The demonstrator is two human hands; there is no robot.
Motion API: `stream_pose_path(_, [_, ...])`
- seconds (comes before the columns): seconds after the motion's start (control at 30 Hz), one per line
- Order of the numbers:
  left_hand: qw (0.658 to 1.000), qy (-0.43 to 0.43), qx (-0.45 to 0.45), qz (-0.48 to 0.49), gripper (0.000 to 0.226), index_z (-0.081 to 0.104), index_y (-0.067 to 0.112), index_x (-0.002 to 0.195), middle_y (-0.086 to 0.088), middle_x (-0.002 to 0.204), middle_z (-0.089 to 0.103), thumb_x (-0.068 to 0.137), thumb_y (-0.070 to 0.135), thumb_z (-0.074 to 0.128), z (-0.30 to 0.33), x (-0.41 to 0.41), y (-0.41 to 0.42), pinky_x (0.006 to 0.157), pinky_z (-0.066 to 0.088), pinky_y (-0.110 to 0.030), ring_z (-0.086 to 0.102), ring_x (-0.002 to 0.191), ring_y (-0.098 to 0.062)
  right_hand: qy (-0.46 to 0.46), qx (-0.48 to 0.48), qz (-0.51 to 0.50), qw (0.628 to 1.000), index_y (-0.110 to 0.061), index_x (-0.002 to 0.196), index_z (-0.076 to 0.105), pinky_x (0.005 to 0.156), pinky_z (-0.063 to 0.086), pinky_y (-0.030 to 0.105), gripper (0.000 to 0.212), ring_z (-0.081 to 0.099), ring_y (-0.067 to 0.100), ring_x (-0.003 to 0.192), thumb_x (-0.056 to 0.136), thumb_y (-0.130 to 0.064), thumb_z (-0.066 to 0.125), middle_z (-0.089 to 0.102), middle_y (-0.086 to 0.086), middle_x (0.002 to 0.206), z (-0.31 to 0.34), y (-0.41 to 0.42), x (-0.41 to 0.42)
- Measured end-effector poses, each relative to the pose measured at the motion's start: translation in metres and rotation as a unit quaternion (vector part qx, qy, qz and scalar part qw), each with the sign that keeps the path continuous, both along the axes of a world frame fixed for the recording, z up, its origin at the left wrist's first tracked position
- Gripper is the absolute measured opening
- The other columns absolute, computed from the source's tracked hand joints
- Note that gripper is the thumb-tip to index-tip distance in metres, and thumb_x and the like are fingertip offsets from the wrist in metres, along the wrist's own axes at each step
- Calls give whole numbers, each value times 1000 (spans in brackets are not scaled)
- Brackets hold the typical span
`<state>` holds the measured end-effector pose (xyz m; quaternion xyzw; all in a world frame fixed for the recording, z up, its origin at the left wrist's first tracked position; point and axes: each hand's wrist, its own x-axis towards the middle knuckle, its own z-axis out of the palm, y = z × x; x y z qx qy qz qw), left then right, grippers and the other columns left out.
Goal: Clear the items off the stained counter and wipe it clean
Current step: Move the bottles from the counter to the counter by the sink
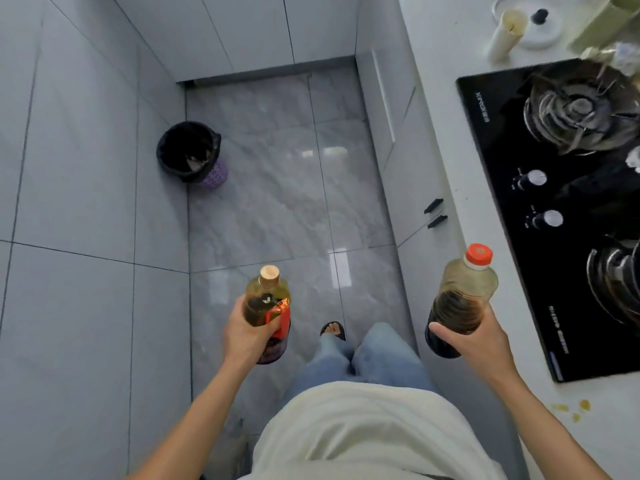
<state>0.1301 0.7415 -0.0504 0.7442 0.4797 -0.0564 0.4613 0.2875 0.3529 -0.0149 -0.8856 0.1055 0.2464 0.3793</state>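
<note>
My left hand (247, 332) grips a yellow-oil bottle (268, 299) with a gold cap and a red label, held over the floor. My right hand (474, 337) grips a larger plastic bottle (462, 296) with a red cap and dark liquid in its lower half, held beside the counter's front edge. The white counter (446, 109) runs along the right side. Yellow stains (575, 408) mark the counter at the lower right, near the corner of the hob.
A black glass gas hob (512, 140) with two burners and two knobs is set in the counter. A cream roll (505, 34) and a white lid lie at the counter's far end. A black-lined bin (188, 150) stands on the grey tiled floor by the left wall.
</note>
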Motion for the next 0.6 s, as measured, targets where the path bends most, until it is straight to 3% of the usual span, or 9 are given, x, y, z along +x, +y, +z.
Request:
stream_pose_path(0.1, [1000,-19,1,-3,59,60,43,119,18,107,72,71,32,93,-1,46,20,85,56,-33,68,100,-7,5,-4,-3,1000,-36,127,53,84,47,30,79,62,16,98,62,-44,97,66,-13,107,-5,11,22])
stream_pose_path(0.2, [999,-32,11,-2,60,61,44,121,20,108,73,71,35,93,-2,93,40,82,55,-26,67,99,-3,19,-24,-8,999,-37,126,52,83,47,30,79,62,17,96,61,-45,96,67,-11,106,-11,21,47])
stream_pose_path(0.4, [999,-36,1,9,64,62,40,125,17,112,74,72,30,95,0,176,82,88,56,-29,69,105,-7,37,-14,10,999,-39,125,52,81,47,30,79,64,16,98,60,-45,97,62,-25,101,-21,61,133])
stream_pose_path(0.5, [999,-32,3,26,59,63,40,120,17,110,74,73,26,94,3,203,103,83,55,-25,69,104,-6,31,0,27,999,-47,117,50,78,47,29,75,64,13,94,59,-44,96,62,-29,100,-17,95,183])
stream_pose_path(0.6, [999,-20,3,41,55,64,40,116,18,105,75,73,22,93,3,220,124,75,50,-20,69,99,0,17,20,45,999,-54,114,46,74,47,24,75,61,0,91,58,-47,95,63,-28,102,-14,132,238])
